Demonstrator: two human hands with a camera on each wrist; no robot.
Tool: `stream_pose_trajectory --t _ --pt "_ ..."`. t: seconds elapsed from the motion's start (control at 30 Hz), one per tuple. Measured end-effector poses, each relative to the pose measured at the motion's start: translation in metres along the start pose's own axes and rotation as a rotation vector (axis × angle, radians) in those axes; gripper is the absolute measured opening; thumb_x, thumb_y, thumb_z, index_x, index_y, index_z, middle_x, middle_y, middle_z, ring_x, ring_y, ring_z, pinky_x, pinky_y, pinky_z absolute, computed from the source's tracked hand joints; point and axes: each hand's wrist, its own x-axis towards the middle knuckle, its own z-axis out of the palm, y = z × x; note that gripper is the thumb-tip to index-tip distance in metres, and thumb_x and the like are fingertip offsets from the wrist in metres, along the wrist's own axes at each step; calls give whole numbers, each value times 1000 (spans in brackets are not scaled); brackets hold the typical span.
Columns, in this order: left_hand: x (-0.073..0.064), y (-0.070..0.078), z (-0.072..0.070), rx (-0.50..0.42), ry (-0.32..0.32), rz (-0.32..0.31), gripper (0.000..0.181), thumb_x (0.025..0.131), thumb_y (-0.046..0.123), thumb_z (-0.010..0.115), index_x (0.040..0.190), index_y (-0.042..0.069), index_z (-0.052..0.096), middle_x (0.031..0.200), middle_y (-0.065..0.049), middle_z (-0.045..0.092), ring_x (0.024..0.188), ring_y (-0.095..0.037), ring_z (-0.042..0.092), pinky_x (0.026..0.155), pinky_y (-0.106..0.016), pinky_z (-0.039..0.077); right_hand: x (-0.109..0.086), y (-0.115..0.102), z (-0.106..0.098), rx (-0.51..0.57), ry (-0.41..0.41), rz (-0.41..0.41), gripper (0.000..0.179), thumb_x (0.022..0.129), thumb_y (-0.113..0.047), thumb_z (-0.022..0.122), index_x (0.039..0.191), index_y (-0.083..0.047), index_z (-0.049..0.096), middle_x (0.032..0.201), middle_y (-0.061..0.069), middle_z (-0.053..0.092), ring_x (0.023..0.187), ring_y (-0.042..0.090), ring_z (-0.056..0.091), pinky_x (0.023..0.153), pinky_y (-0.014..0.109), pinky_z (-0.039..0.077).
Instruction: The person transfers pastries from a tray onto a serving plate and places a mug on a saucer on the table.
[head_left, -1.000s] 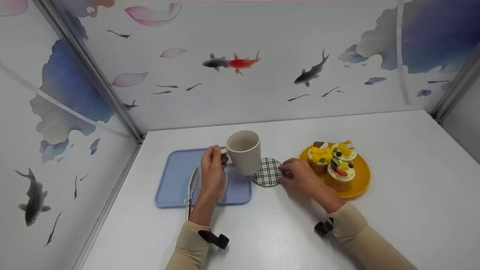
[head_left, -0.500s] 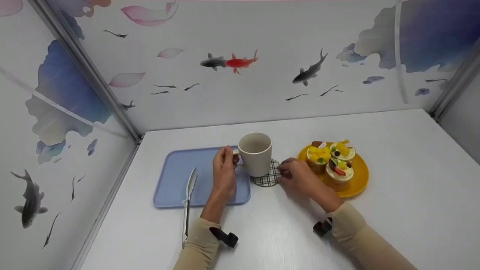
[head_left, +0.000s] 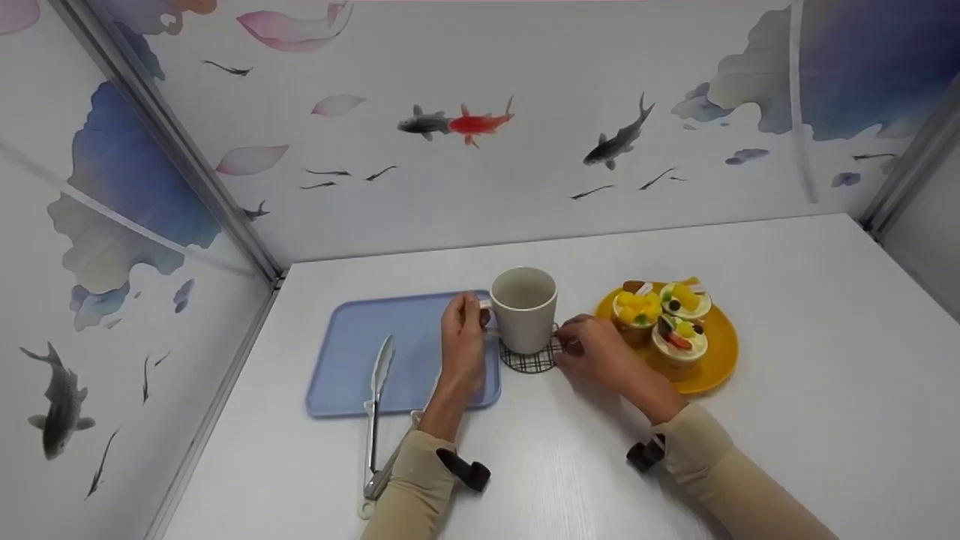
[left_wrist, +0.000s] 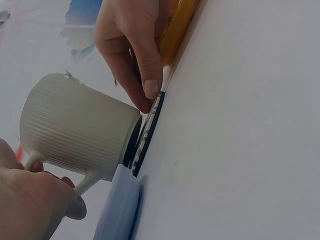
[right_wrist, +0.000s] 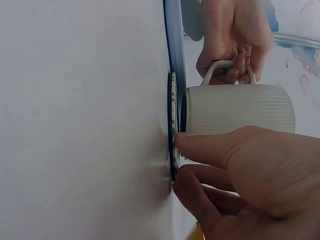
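Observation:
My left hand (head_left: 463, 346) grips the handle of a cream ribbed mug (head_left: 526, 319). The mug is upright over a round black-and-white checked coaster (head_left: 529, 364), and the left wrist view shows a narrow gap between the mug's dark base and the coaster (left_wrist: 148, 135). On the coaster's right edge, my right hand (head_left: 600, 356) holds on with thumb and fingers; the right wrist view has the thumb against the rim of the coaster (right_wrist: 174, 107). The coaster lies flat on the white table, its middle partly hidden by the mug.
A blue tray (head_left: 341, 360) lies left of the coaster. Metal tongs (head_left: 375, 420) rest across its front edge, partly behind my left forearm. To the right, a yellow plate (head_left: 724, 352) bears 3 fruit-topped cupcakes (head_left: 679, 341). White printed walls (head_left: 525, 202) stand behind and at the left.
My left hand has carried the mug rightward from over the tray's right edge to over the coaster. The right hand has stayed at the coaster's edge. More of the tongs shows.

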Motion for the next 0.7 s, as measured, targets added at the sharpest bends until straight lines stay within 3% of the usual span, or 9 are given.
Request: stream_pose_trajectory --t 0.3,0.7 --pt "0 -1 3 6 -25 0 31 119 24 43 94 8 51 92 -3 51 94 -24 52 81 -36 44 0 0 0 48 -17 85 36 96 -7 81 130 4 73 126 19 75 113 32 74 102 49 61" --pt "1 -4 -6 110 -46 -16 34 119 27 40 93 7 48 96 -3 49 99 -22 53 91 -41 44 -2 0 0 25 2 49 35 95 -7 82 127 6 73 122 21 76 111 33 74 101 49 61"
